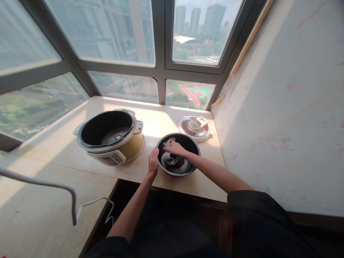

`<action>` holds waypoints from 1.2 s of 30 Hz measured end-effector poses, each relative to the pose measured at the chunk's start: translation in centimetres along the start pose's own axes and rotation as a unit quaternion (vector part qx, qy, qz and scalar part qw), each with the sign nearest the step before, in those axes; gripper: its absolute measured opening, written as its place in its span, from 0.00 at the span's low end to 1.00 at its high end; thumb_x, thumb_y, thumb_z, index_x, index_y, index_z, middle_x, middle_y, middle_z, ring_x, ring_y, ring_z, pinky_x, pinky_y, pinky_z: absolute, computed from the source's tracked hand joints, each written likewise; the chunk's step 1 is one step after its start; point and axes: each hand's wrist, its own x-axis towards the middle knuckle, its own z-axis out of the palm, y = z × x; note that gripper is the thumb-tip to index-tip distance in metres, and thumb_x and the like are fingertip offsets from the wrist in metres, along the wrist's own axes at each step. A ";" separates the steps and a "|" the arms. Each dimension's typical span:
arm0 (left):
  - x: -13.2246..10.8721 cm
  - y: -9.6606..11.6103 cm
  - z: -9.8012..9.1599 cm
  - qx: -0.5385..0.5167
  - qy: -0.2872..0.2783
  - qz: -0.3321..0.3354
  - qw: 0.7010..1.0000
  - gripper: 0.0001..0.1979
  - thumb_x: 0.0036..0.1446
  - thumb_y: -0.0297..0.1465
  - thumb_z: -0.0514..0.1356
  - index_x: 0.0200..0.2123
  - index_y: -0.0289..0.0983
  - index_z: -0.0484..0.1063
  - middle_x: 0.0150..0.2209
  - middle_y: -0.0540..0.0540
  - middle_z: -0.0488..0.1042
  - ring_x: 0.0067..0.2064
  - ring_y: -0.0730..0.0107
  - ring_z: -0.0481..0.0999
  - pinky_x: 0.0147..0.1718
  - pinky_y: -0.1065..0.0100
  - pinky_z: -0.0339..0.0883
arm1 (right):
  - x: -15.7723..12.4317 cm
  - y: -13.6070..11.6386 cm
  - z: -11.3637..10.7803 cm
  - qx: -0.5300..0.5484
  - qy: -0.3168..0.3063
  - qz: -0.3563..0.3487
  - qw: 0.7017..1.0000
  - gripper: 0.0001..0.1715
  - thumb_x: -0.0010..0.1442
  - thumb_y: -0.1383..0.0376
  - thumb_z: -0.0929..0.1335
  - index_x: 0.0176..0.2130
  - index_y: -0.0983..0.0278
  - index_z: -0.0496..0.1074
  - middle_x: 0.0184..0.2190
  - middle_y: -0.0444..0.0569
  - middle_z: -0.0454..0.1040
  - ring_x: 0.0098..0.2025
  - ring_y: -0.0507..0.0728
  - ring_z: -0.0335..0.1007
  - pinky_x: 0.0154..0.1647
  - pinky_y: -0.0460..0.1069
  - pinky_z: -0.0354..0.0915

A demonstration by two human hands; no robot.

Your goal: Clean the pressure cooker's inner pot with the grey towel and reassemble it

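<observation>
A black inner cooking pot [191, 144] stands on the pale counter near its front edge. My left hand [153, 161] grips the pot's left rim, fingers closed on it. My right hand [174, 147] reaches inside and presses a grey-white cloth [172, 160] against the pot's inner wall. To the left stands the yellow cooker body [111, 136], open, with its dark empty cavity showing. The cooker's lid [195, 128], white with a coloured top, lies behind the pot.
The counter [67, 157] runs along a corner window [129, 43]; a white wall [282, 107] closes the right side. A bent wire hanger [72, 200] juts in at the lower left. Below the counter edge is a dark gap.
</observation>
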 end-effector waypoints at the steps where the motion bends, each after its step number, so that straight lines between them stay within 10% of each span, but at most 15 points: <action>1: 0.0 -0.2 0.0 0.003 0.013 0.003 1.000 0.25 0.60 0.49 0.60 0.45 0.32 0.79 0.45 0.41 0.81 0.51 0.53 0.78 0.55 0.54 0.70 | 0.0 -0.1 0.2 0.024 -0.004 -0.001 1.000 0.31 0.63 0.48 0.67 0.53 0.69 0.67 0.51 0.63 0.76 0.50 0.65 0.76 0.47 0.53 0.70; 7: 0.2 -1.4 0.3 -0.060 0.039 -0.033 0.997 0.35 0.63 0.57 0.51 0.50 0.32 0.77 0.46 0.39 0.81 0.52 0.53 0.79 0.57 0.53 0.69 | -3.1 -1.1 -0.4 0.123 0.024 -0.051 0.991 0.40 0.58 0.51 0.71 0.61 0.67 0.61 0.52 0.59 0.75 0.52 0.65 0.74 0.50 0.54 0.68; 15: 0.3 -2.5 1.0 -0.062 0.064 -0.036 0.995 0.41 0.64 0.61 0.38 0.55 0.37 0.75 0.45 0.40 0.81 0.54 0.55 0.79 0.54 0.56 0.72 | -6.3 -2.8 -2.4 -0.038 -0.008 -0.231 0.972 0.42 0.60 0.51 0.71 0.68 0.55 0.60 0.50 0.52 0.72 0.49 0.63 0.73 0.49 0.52 0.65; 20: 0.1 -2.4 1.3 -0.077 0.044 -0.030 0.996 0.43 0.63 0.61 0.40 0.59 0.35 0.73 0.52 0.38 0.79 0.59 0.53 0.75 0.59 0.55 0.69 | -4.9 -3.9 -1.9 -0.072 0.022 -0.180 0.981 0.35 0.65 0.50 0.67 0.67 0.54 0.61 0.50 0.54 0.72 0.49 0.66 0.73 0.47 0.54 0.67; 25: -0.2 -1.3 0.8 -0.062 0.013 -0.023 0.998 0.28 0.58 0.42 0.59 0.59 0.36 0.71 0.56 0.42 0.77 0.60 0.53 0.73 0.61 0.54 0.65 | -3.7 -4.5 -2.5 -0.171 0.096 -0.126 0.972 0.31 0.70 0.51 0.60 0.68 0.53 0.57 0.54 0.58 0.69 0.48 0.65 0.74 0.44 0.54 0.69; 30: -0.3 -0.4 0.2 0.047 0.003 -0.008 0.999 0.28 0.43 0.29 0.59 0.52 0.37 0.75 0.48 0.46 0.79 0.51 0.55 0.75 0.55 0.56 0.67 | -2.2 -2.7 -5.8 -0.246 0.136 -0.045 0.959 0.25 0.70 0.59 0.60 0.64 0.58 0.63 0.56 0.61 0.68 0.51 0.64 0.74 0.46 0.54 0.69; 36: -0.6 0.0 1.0 0.073 0.034 0.007 0.997 0.18 0.49 0.30 0.57 0.44 0.37 0.76 0.39 0.47 0.76 0.43 0.59 0.73 0.48 0.59 0.67 | -3.1 1.3 -11.1 -0.242 0.071 0.072 0.965 0.20 0.66 0.61 0.63 0.53 0.61 0.75 0.52 0.61 0.76 0.53 0.68 0.74 0.47 0.57 0.69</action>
